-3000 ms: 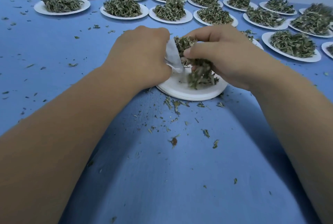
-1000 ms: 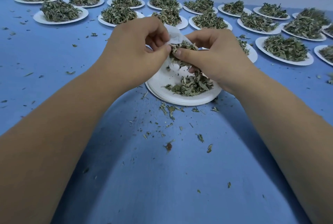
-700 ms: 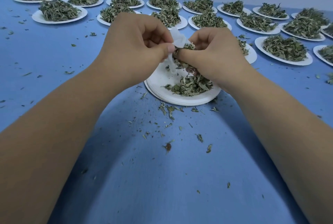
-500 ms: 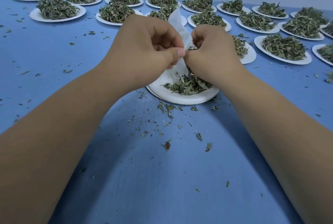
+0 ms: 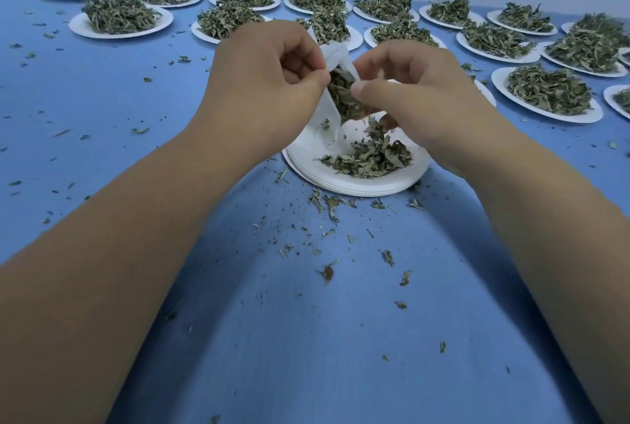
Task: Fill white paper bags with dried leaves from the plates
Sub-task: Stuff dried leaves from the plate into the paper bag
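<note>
While loose leaf crumbs [image 5: 327, 205] litter the blue table [image 5: 306, 355] nearest the body, w/ both forearms reaching fwd over them, the work sits just beyond: a stack of white plates [image 5: 358, 190] w/ a thin remnant of dried leaves [image 5: 368, 158] on top.

Above the stack's far-left part the hands are close together, nearly touching, both clamped on one paper bag [image 5: 335, 55]. L hand [image 5: 259, 83] pinches the bag's left lip betw. thumb & forefinger. R hand [image 5: 419, 89] pinches the right side of the mouth, thumb pressed at the leaves there; can't tell if it has lip, leaves or both. Bag hangs tilted, mouth toward the camera, dark leaves inside, approx. full. A few leaves dangle under the R fingers.

Step, as I read it: stuffing this bag. Next prob.: push that last pinch down w/ L grip holding the mouth open, then scoop the remnant off the plate.

Farther back, rows of plates [image 5: 76, 25] w/ full heaps [image 5: 116, 13], so most of the job is left.
</note>
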Demonstrator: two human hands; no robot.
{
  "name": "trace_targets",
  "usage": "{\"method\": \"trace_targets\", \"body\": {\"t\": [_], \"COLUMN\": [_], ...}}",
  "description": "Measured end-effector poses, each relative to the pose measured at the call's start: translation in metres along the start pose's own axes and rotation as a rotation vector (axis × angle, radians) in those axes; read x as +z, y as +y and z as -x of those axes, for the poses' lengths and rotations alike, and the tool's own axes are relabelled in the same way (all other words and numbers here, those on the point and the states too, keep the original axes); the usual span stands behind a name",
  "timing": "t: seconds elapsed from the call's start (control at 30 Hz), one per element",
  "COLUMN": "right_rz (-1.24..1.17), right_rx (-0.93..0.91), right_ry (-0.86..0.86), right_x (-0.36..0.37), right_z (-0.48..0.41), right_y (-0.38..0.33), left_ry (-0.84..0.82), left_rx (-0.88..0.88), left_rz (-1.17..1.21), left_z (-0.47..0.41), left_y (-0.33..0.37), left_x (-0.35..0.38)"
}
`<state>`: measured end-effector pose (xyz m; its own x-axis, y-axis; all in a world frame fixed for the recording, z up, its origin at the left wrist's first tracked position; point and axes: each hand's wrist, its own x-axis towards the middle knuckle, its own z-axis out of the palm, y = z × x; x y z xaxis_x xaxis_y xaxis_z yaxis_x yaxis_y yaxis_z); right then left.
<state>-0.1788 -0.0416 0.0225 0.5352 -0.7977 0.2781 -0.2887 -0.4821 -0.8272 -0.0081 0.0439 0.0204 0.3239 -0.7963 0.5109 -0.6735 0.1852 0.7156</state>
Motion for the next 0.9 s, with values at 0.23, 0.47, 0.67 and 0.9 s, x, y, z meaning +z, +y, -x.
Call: {"method": "trace_targets", "body": {"t": [0.23, 0.47, 0.67, 0.9], "right_rz": [0.157, 0.271, 0.145, 0.112], "right_rx": [-0.065, -0.068, -0.058, -0.086], "right_ry": [0.101, 0.071, -0.155, -0.267], "right_x": [0.005, 0.013, 0.007, 0.000], "right_z": [-0.003, -0.004, -0.001, 0.000], "right_y": [0.004, 0.007, 0.001, 0.006], "left_ry": [-0.136, -0.236, -0.115, -0.174], "left_rx": [0.015, 0.035, 0.031, 0.014], "left_rz": [0.135, 0.194, 0.113, 0.150], "left_z": [0.004, 0.009, 0.004, 0.004], "left_y": [0.007, 0.011, 0.006, 0.008], "left_x": [0.004, 0.006, 0.003, 0.002]}}
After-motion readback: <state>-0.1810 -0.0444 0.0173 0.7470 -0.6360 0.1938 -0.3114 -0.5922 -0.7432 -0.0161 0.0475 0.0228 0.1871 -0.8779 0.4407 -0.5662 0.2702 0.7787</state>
